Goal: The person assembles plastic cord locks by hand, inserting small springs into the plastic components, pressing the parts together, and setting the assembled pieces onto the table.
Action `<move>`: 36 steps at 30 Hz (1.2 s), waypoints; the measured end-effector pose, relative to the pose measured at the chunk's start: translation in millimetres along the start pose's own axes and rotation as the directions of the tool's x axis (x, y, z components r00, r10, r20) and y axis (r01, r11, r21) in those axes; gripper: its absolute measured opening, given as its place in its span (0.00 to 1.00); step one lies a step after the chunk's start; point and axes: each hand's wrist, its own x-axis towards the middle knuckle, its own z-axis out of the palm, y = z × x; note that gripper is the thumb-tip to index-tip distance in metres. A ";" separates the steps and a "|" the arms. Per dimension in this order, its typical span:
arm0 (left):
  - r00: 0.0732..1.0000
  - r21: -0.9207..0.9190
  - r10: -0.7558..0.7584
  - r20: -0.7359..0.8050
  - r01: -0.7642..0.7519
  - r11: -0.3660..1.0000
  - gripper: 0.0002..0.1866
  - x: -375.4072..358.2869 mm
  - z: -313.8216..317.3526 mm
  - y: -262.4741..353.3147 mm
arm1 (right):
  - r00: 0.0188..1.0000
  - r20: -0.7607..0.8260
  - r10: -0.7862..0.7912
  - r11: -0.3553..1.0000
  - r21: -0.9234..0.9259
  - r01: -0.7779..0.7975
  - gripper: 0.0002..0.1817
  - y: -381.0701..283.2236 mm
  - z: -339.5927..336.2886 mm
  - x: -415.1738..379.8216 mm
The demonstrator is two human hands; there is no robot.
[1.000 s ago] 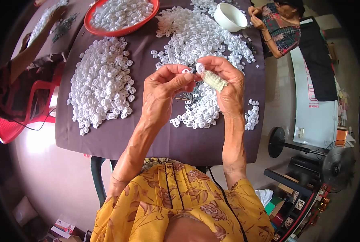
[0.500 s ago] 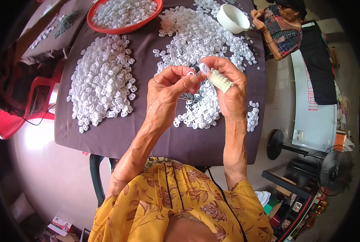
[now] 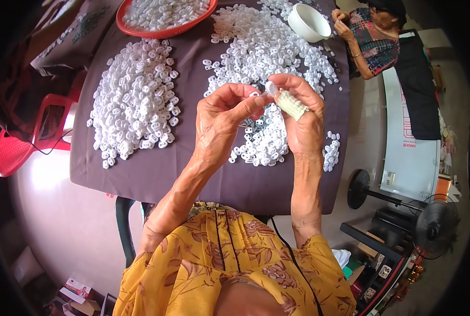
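Observation:
Above the middle of the table, my left hand (image 3: 225,111) pinches a small white plastic piece with a hole (image 3: 254,95) between thumb and forefinger. Close against it, my right hand (image 3: 302,113) grips a smooth white oval plastic piece (image 3: 271,88) in its fingertips. A pale yellow ribbed wrap (image 3: 292,104) covers one finger of that hand. Something thin and greyish shows between the two sets of fingertips, too small to make out. Under my hands lies a heap of white two-holed plastic pieces (image 3: 266,142), with dark grey bits among them, partly hidden.
A second heap of white pieces (image 3: 132,100) lies to the left. Behind stand a red basin (image 3: 163,32) full of white pieces and a white bowl (image 3: 309,23). Another person (image 3: 369,39) sits at back right. A black fan (image 3: 436,226) stands right.
The view has shifted slightly, so the table's contents sit a little differently in the picture. Both hands keep their pinch, fingertips still close together.

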 end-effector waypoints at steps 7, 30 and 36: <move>1.000 0.055 -0.007 -0.016 0.008 0.998 0.05 -0.6 -0.9 -1.0 | 0.996 -0.019 -0.086 0.974 -0.211 0.080 0.13 -2.7 4.6 -3.3; 0.999 0.119 -0.015 -0.034 0.019 0.993 0.08 0.6 -5.2 -5.9 | 0.987 0.036 -0.156 0.904 -0.398 0.157 0.18 -4.7 8.6 -5.0; 0.999 0.130 -0.019 -0.051 0.025 0.991 0.08 -0.1 -4.9 -6.0 | 0.979 0.077 -0.189 0.844 -0.497 0.202 0.16 -3.7 6.3 -5.1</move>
